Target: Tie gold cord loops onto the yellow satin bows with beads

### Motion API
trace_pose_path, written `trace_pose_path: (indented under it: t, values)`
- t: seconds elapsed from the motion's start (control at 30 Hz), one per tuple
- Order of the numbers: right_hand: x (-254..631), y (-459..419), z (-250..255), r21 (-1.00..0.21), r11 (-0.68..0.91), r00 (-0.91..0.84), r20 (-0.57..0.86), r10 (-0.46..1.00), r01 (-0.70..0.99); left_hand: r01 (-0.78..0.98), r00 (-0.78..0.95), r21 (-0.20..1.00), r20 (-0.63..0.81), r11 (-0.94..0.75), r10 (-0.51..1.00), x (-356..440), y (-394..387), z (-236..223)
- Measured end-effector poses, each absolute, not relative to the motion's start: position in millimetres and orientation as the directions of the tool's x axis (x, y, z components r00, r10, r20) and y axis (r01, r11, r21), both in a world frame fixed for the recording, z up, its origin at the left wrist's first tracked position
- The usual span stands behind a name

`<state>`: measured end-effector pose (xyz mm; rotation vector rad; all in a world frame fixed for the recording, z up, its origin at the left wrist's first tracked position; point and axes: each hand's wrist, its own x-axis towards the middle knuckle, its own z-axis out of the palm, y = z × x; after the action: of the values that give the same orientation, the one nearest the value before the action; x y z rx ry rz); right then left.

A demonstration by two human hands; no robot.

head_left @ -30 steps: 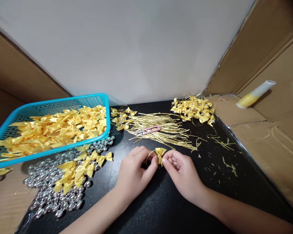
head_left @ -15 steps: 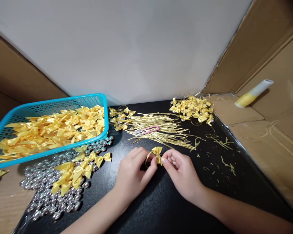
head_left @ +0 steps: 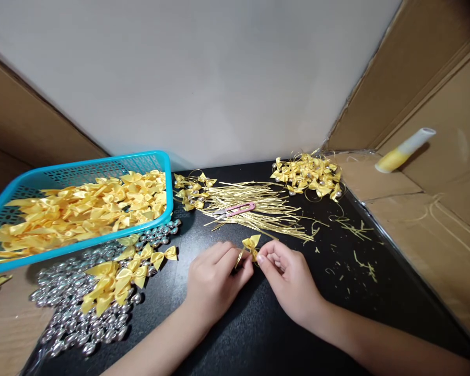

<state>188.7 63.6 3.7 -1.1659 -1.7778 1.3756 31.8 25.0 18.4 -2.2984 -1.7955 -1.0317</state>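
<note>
My left hand [head_left: 215, 279] and my right hand [head_left: 292, 277] meet over the black tabletop, on either side of a yellow ribbon bow [head_left: 252, 244]. The left fingers are closed on a loop of gold cord [head_left: 239, 257] that runs to the bow. With thumb and forefinger my right hand pinches the bow's right lower side; the fingertips cover part of it. Just behind the hands lies a spread of cut gold cords [head_left: 254, 190], with pink-handled thread snips [head_left: 239, 209] resting on top.
A turquoise basket [head_left: 102, 233] of yellow bows stands left. Silver beads [head_left: 74, 292] and loose bows [head_left: 131, 274] lie before it. Corded bows are heaped at back right [head_left: 309, 175], with a smaller group [head_left: 191, 190] beside the basket. Cord scraps [head_left: 366, 266] and a whitish-yellow tube [head_left: 405, 151] lie right.
My left fingers have closed in further around the gold cord, and its loop looks narrower. My right hand keeps its pinch at the bow, almost unmoved.
</note>
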Motion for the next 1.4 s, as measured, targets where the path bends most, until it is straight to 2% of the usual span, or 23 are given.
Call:
trace_pose_path:
  t: [0.13, 0.23, 0.33, 0.43, 0.57, 0.77, 0.97, 1.2, 1.4]
  values:
    - [189, 63, 2, -0.957, 0.086, -0.438, -0.046, 0.898, 0.277, 0.888, 0.106, 0.332, 0.529, -0.320, 0.842, 33, 24, 16]
    - [189, 63, 1, -0.962, 0.079, -0.440, -0.045, 0.897, 0.260, 0.867, 0.102, 0.369, 0.526, -0.335, 0.844, 33, 23, 18]
    - [189, 63, 2, -0.967, 0.077, -0.450, -0.042, 0.892, 0.242, 0.790, 0.032, 0.524, 0.483, -0.319, 0.875, 35, 23, 24]
    - [190, 64, 2, -0.969, 0.087, -0.460, -0.030, 0.888, 0.232, 0.688, -0.096, 0.691, 0.391, -0.223, 0.915, 36, 24, 30]
    - [191, 63, 2, -0.968, 0.088, -0.461, -0.031, 0.887, 0.234, 0.607, -0.167, 0.782, 0.300, -0.142, 0.939, 36, 25, 32]
    - [190, 64, 2, -0.965, 0.087, -0.465, -0.039, 0.884, 0.247, 0.508, -0.141, 0.853, 0.218, -0.119, 0.966, 34, 27, 30]
    - [191, 64, 2, -0.966, 0.083, -0.472, -0.045, 0.880, 0.247, 0.313, -0.145, 0.950, 0.048, 0.000, 0.988, 32, 30, 28]
    - [191, 64, 3, -0.970, 0.082, -0.489, -0.042, 0.871, 0.229, 0.162, -0.096, 0.985, -0.047, 0.062, 0.994, 30, 30, 24]
    - [192, 65, 2, -0.976, 0.071, -0.507, -0.044, 0.861, 0.206, 0.209, -0.044, 0.978, -0.008, 0.017, 0.999, 27, 30, 25]
